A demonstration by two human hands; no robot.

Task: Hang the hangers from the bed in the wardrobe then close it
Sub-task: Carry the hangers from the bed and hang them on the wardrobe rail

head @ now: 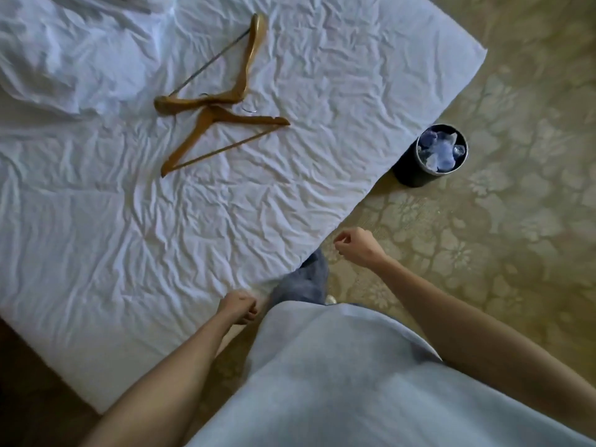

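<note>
Two hangers (222, 104) touching on bed (322, 91); bin (432, 159) on floor (516, 221) right of bed.

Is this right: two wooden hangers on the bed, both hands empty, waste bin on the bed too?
Not the bin. The head view shows the waste bin on the carpet beside the bed. Two wooden hangers on the bed, left hand and right hand empty: correct.

The setting is presenting as a bedroom, possibly a hotel room. A bed (290, 75) covered with a wrinkled white sheet is occupying most of the view. A crumpled white duvet (58, 53) is lying at its far left. Olive floral-patterned carpet (516, 221) is covering the floor, where a small round dark wastebasket (416, 172) is standing just beside the bed.
</note>
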